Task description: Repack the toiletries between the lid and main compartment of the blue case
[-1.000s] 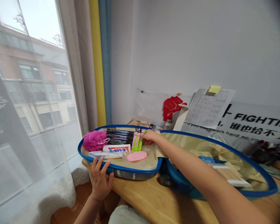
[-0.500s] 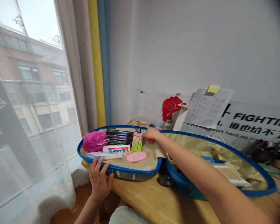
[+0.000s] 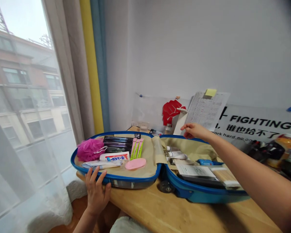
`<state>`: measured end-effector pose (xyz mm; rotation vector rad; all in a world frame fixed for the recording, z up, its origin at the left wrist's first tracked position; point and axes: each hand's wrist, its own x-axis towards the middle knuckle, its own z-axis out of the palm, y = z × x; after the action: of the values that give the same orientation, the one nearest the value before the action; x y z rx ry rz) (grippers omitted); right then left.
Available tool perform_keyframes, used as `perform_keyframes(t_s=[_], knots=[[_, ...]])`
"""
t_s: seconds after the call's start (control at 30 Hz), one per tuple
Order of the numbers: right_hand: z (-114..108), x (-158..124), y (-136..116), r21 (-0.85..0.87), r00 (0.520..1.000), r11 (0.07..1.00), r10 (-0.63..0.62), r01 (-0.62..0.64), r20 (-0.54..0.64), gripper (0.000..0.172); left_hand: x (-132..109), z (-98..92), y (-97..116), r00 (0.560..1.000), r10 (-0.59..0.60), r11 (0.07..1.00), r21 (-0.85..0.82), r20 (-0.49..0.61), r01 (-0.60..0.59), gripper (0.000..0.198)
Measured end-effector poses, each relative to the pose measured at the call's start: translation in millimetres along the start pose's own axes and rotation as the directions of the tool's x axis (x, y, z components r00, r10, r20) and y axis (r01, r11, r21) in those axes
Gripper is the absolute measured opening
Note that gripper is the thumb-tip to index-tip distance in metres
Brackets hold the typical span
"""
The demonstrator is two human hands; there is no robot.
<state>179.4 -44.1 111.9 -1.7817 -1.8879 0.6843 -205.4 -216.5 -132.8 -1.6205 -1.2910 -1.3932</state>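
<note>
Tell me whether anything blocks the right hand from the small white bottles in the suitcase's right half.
Nothing visible does. The right hand hangs over the far blue rim of the open suitcase, and only open air shows between it and the small white bottles.

A glossy blue suitcase [image 3: 121,177] shows a beige lining [image 3: 147,161]. On it lie a magenta bath pouf [image 3: 89,150], a paler pink oval sponge [image 3: 135,163] and a white toothpaste tube [image 3: 114,157] marked in red and blue. Beyond are a red fist cutout [image 3: 171,111], a yellow sticky note [image 3: 210,93], a yellow curtain [image 3: 88,71] and a blue curtain [image 3: 98,64].
</note>
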Motion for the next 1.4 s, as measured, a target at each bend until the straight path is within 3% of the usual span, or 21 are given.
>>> perform_keyframes(t_s=[0.2,0.37,0.53,0.83,1.07,1.4], knots=[[-3,-17,54,-0.144,0.993,0.989,0.044,-0.028,0.112,0.025,1,-1.8,0,1.000,-0.007,1.000,-0.002,0.011,0.007,0.054],[-4,-34,90,-0.287,0.965,0.956,0.012,0.066,0.261,0.031,2,-1.3,0,1.000,0.022,1.000,0.008,-0.001,-0.022,0.055],[-5,-46,114,-0.524,0.920,0.821,-0.003,0.226,0.392,0.051,2,-1.5,1,1.000,0.025,1.000,0.012,-0.004,-0.025,0.053],[15,-68,107,-0.605,0.883,0.745,0.044,0.282,0.466,0.072,1,-1.3,0,1.000,0.019,1.000,0.012,-0.005,-0.019,0.052],[25,-67,116,-0.588,0.893,0.744,-0.025,0.317,0.449,0.072,3,-2.0,1,1.000,0.013,1.000,0.004,-0.003,-0.013,0.052],[25,-69,113,-0.602,0.890,0.735,-0.004,0.311,0.455,0.077,0,-1.1,1,1.000,0.002,1.000,0.014,0.000,-0.002,0.056]])
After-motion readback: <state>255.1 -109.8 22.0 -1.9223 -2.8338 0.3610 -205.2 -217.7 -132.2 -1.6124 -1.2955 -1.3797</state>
